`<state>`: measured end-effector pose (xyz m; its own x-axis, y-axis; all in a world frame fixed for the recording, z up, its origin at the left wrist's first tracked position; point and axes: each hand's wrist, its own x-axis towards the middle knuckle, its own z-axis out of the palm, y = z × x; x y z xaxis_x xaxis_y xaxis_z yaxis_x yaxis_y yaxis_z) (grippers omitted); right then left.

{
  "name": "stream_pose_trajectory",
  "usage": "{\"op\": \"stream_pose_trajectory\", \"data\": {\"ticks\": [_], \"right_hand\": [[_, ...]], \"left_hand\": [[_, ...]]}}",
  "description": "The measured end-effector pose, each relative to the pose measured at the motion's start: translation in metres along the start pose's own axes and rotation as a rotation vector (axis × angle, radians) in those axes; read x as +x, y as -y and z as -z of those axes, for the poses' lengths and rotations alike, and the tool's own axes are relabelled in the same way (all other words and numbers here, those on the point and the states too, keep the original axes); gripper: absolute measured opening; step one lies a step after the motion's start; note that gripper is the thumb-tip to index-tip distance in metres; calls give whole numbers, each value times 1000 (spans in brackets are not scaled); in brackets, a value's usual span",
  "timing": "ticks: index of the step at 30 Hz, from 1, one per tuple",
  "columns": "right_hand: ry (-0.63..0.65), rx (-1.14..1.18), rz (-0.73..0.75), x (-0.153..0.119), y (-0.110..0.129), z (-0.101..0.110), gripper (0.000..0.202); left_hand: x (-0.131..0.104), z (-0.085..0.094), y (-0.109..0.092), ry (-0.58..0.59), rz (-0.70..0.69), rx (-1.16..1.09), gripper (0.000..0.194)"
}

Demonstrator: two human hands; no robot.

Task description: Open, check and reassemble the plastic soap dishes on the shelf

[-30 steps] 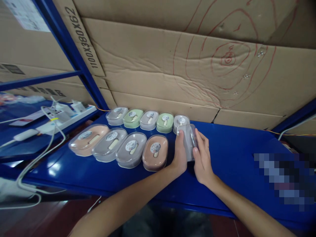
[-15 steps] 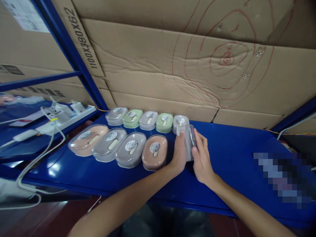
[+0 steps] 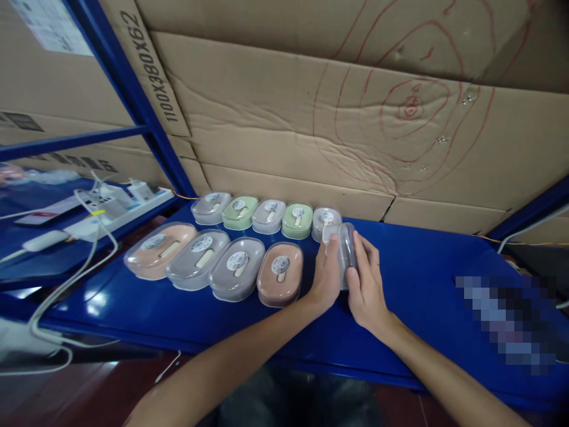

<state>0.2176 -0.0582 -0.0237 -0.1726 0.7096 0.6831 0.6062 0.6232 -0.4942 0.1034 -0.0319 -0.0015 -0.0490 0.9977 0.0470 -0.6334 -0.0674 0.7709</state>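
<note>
Between my two hands is a grey box with a clear cover (image 3: 347, 252), tilted up on its side above the blue table. My left hand (image 3: 326, 270) grips its left side, and my right hand (image 3: 367, 281) is wrapped round the right side. Just behind it sits another grey lidded box (image 3: 326, 220). To the left, a front row holds a pink box (image 3: 280, 276) nearest my left hand, two grey boxes (image 3: 235, 270) and a further pink box (image 3: 160, 249). The back row has grey and green boxes (image 3: 297, 220), each with a round label.
The blue table (image 3: 422, 284) has a blurred-out patch (image 3: 511, 326) at its right. Cardboard (image 3: 284, 107) stands behind it. At the left are a blue shelf frame, a white power strip (image 3: 120, 216) and hanging white cables (image 3: 48, 296).
The held box has turned slightly between my hands, and its clear cover shows more side-on. Both hands have shifted a little to the right.
</note>
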Motion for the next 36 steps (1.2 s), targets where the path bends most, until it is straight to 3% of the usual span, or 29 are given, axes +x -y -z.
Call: {"op": "stream_pose_trajectory", "data": {"ticks": [5,11,15,19,22,26,30,33,36], "right_hand": [[-8,57,-29,-2,2,-4,65],[56,241,-130,-1,-4,-2,63],[7,506,-289,12,-18,5,59],[-94,683,-496,28,-24,14,51],[32,836,-671,38,-20,24,42],[272,1054,-849,48,-20,36,47],[252,1062,-868,50,-30,39,47],[209,1046,-867,51,-33,39,48],[183,1029,-898,54,-31,40,54]], "left_hand": [[-2,3,5,5,51,-65,37],[-4,-3,-4,13,-28,14,41],[-1,-8,-13,-60,21,0,47],[1,-8,-15,-65,72,-29,40],[1,-5,-17,-56,61,-10,36],[2,-5,-21,-23,71,12,35],[3,-11,-25,-9,102,60,43],[2,-11,-32,-23,-7,198,55],[-7,-3,-52,-14,-319,483,65]]}}
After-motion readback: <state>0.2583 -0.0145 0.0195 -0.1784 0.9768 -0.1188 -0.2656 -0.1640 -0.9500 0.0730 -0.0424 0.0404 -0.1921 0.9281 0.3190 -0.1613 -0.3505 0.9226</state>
